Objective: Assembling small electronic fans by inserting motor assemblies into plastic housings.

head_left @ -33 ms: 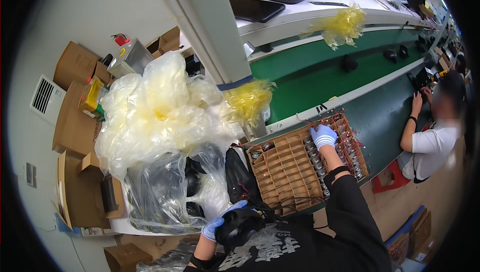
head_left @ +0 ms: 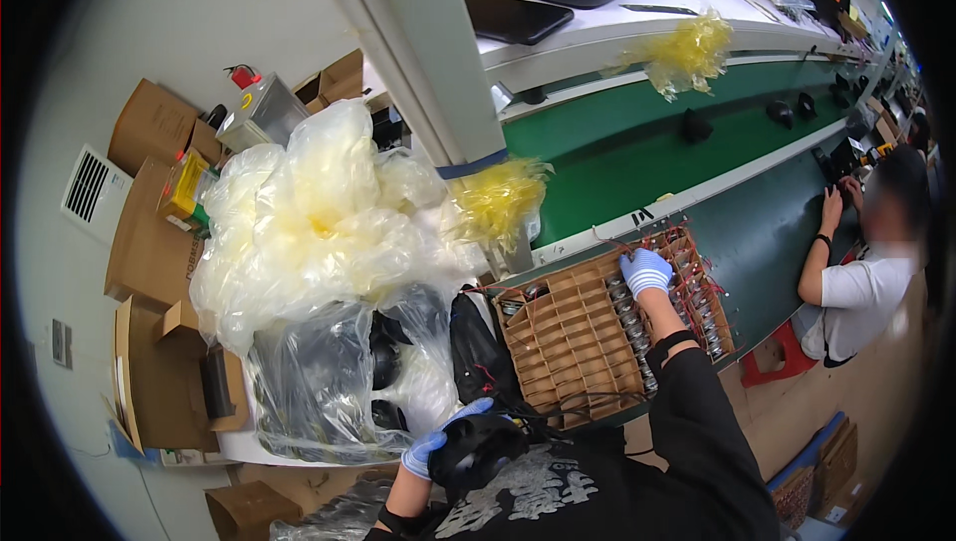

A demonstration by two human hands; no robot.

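Note:
My left hand (head_left: 424, 449), in a blue and white striped glove, is closed round a rounded black plastic shell (head_left: 480, 453) held close to my body. My right hand (head_left: 647, 273), gloved alike, reaches into a cardboard divider tray (head_left: 570, 350). Its fingers point down and curl at the far side of the tray; whatever they grip is hidden beneath them. Rows of small round silvery metal parts (head_left: 626, 328) with thin red wires fill the tray's right-hand cells. The cells on the left mostly hold nothing.
Left of the tray lie a black bag-like bundle (head_left: 480, 342) and a clear plastic bag (head_left: 319, 382) of black shells. Pale plastic bags (head_left: 309, 212) pile up behind. A green conveyor belt (head_left: 597, 147) carries black pieces. A co-worker (head_left: 861, 272) sits at the right by a red stool (head_left: 780, 354).

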